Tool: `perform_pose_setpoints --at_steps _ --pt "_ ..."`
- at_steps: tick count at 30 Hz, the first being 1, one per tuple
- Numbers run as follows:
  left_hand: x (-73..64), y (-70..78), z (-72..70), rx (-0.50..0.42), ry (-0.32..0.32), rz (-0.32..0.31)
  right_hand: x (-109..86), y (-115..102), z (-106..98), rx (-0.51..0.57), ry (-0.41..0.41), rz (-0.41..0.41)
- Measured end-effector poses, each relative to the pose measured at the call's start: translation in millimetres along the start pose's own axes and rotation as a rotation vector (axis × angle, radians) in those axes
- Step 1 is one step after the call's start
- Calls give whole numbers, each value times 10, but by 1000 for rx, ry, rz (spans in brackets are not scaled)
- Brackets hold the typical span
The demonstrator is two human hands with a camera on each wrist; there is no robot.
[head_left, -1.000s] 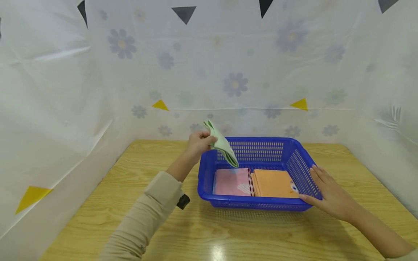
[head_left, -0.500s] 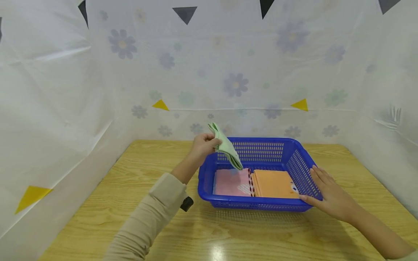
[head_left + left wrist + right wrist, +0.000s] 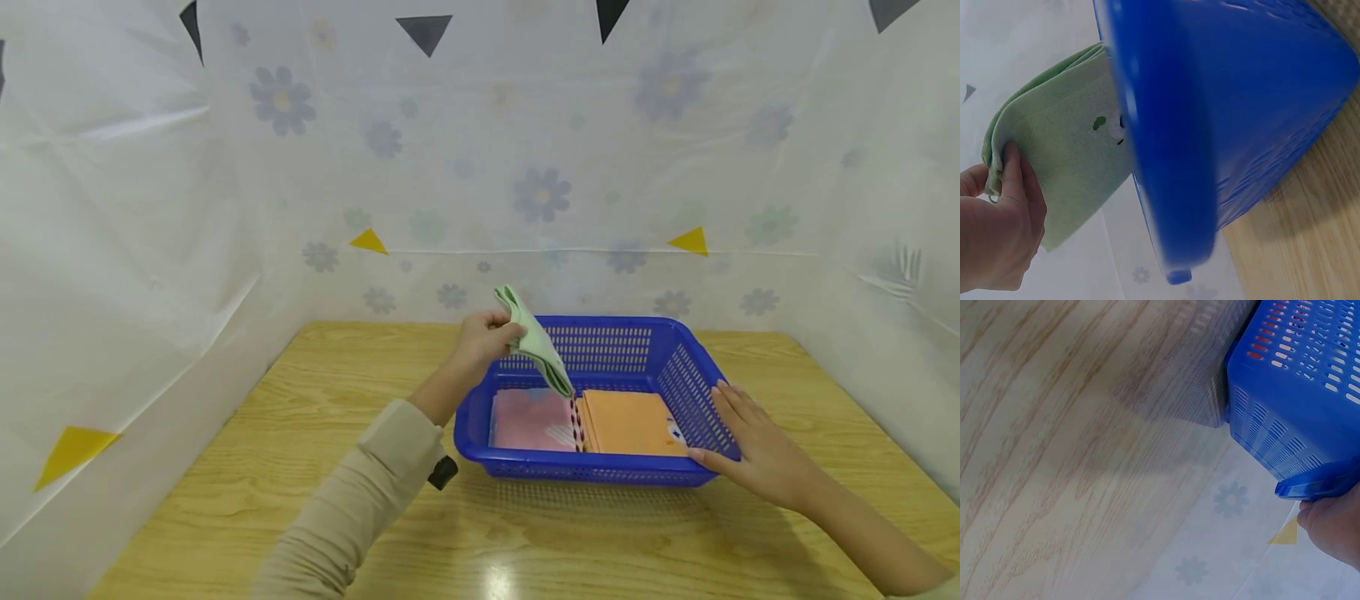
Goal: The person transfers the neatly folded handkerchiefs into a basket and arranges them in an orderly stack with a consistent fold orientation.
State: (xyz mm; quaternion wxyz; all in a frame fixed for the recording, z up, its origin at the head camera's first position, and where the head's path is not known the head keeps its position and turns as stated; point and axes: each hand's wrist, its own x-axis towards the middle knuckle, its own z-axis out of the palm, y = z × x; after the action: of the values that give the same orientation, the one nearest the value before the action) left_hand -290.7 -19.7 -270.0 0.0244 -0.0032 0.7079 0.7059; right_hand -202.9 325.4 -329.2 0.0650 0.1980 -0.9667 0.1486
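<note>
My left hand (image 3: 483, 342) pinches a folded pale green towel (image 3: 542, 354) by its upper end, over the left part of a blue plastic basket (image 3: 585, 460). The towel hangs at a slant, its lower end above the cloths inside. In the left wrist view, the towel (image 3: 1072, 137) shows a small printed design, partly hidden by the basket's rim (image 3: 1166, 137). Inside lie a folded pink towel (image 3: 528, 421) on the left and a folded orange towel (image 3: 626, 423) on the right. My right hand (image 3: 765, 454) rests on the basket's right front corner, fingers fairly straight, thumb at the front rim.
The basket stands on a wood-grain table (image 3: 315, 417). White flower-printed sheeting (image 3: 465, 192) rises behind it and along both sides. Yellow triangles (image 3: 369, 242) are stuck on the sheeting, with dark triangles (image 3: 426, 35) higher up.
My left hand has moved right and slightly down with the green towel, further over the basket. The right hand and the basket have stayed in place.
</note>
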Motion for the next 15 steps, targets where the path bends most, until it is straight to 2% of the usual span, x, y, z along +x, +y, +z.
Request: perform_pose_setpoints --at_steps 10,15 --pt "-23 -12 141 6 -35 -52 -6 -14 0 -1 8 -5" --pt "-41 -16 209 17 -33 -54 -9 -18 -5 -3 4 -1"
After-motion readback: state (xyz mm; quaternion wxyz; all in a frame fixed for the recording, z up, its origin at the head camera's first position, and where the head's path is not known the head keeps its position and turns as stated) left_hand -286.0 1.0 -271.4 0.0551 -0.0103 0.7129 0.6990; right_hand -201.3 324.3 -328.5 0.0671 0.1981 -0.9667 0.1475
